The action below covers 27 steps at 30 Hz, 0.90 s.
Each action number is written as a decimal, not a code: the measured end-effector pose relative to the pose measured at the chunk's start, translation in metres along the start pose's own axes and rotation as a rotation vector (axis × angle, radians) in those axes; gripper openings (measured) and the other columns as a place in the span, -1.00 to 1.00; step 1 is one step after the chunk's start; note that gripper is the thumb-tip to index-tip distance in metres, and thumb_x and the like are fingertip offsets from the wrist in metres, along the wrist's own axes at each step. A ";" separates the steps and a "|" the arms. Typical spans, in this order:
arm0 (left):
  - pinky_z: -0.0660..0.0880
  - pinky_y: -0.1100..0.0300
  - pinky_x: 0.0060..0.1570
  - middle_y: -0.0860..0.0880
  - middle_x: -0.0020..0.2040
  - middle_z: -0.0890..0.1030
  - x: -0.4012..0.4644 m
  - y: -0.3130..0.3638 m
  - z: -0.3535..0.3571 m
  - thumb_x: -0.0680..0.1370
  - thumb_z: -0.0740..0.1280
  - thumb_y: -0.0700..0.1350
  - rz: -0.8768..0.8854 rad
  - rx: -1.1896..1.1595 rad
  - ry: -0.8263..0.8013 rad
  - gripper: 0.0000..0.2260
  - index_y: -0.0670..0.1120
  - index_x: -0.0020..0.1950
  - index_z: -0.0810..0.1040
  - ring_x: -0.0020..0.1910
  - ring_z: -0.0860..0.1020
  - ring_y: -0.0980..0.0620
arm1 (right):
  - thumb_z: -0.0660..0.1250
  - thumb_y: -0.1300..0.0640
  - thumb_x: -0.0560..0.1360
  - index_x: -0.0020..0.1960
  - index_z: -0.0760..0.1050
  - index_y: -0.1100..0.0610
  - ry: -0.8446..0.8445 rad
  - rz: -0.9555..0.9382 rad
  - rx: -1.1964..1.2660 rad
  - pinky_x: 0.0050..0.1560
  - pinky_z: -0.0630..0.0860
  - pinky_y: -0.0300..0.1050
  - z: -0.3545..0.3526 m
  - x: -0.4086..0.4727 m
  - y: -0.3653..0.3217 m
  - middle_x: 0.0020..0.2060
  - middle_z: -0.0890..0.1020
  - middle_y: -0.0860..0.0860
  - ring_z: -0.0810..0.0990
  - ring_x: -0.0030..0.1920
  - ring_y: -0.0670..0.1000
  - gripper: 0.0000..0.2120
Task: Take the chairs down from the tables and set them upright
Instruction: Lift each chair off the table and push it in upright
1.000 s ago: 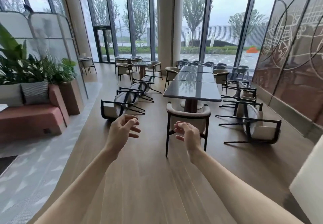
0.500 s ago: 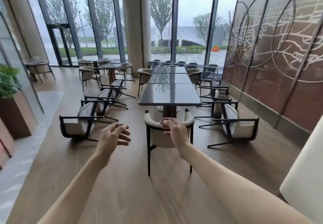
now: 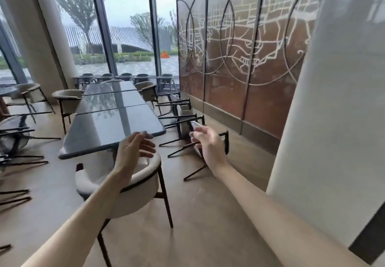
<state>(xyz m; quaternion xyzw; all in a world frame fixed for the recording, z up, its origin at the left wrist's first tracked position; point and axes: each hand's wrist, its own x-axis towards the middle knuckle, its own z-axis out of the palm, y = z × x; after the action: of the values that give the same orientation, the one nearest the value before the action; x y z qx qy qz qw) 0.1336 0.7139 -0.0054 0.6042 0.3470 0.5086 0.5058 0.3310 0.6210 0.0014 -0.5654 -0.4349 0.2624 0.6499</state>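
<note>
View: the person is turning to the right and stepping closer, so the long dark shiny table (image 3: 116,121) is looking bigger now and the brown wall with white lines and rings (image 3: 239,54) is filling more of the picture.
What it means: the person is heading, I think, for the tipped-over cream chair with thin black legs (image 3: 187,129), which is lying on its side on the wood floor (image 3: 208,225) just past the table's near right corner. No chairs are sitting on the table.
Upright chair: a round-backed cream chair with black legs (image 3: 125,185) is standing at the table's near end, under the left arm.
Left hand: the bare left hand (image 3: 133,152) is reaching forward above the upright chair's back, fingers loosely spread, gripping nothing.
Right hand: the bare right hand (image 3: 208,143) is reaching out in front of the tipped chair, fingers curled part way, nothing in it yet.
</note>
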 end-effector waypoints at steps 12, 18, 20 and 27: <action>0.53 -0.10 -0.02 -0.31 -0.16 0.63 0.297 -0.038 0.156 0.68 0.24 -0.17 0.026 0.182 -0.226 -0.73 -0.37 0.00 0.59 -0.17 0.59 -0.20 | 0.30 -0.01 0.51 0.01 0.61 -0.02 0.123 -0.083 -0.171 0.08 0.57 -0.02 -0.131 0.312 0.079 -0.12 0.71 0.00 0.67 -0.05 -0.01 -0.84; 0.53 0.05 -0.14 -0.31 -0.12 0.62 0.425 -0.092 0.229 0.66 0.24 -0.23 0.055 0.212 -0.244 -0.75 -0.44 0.05 0.57 -0.21 0.57 -0.15 | 0.27 -0.05 0.43 -0.01 0.62 0.05 0.163 -0.002 -0.090 -0.01 0.58 -0.06 -0.153 0.439 0.123 -0.16 0.72 0.04 0.64 -0.17 -0.08 -0.74; 0.53 0.06 -0.14 -0.29 -0.12 0.62 0.471 -0.124 0.257 0.66 0.24 -0.24 0.030 0.214 -0.257 -0.77 -0.40 0.03 0.59 -0.18 0.57 -0.13 | 0.27 -0.06 0.42 -0.01 0.61 0.04 0.140 0.034 -0.095 -0.06 0.56 -0.10 -0.156 0.481 0.149 -0.14 0.71 0.06 0.62 -0.18 -0.09 -0.73; 0.54 -0.04 -0.01 -0.22 -0.10 0.67 0.647 -0.217 0.365 0.66 0.25 -0.19 -0.028 0.143 -0.381 -0.80 -0.24 -0.03 0.62 -0.10 0.62 -0.13 | 0.31 0.14 0.57 0.00 0.62 0.11 0.238 0.110 -0.143 0.08 0.57 0.08 -0.192 0.648 0.236 -0.04 0.70 0.19 0.61 -0.10 0.00 -0.89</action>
<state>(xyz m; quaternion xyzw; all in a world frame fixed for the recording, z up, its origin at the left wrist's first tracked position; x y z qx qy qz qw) 0.6637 1.2779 -0.0338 0.7189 0.2887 0.3520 0.5253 0.8462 1.1158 -0.0486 -0.6601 -0.3407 0.1971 0.6398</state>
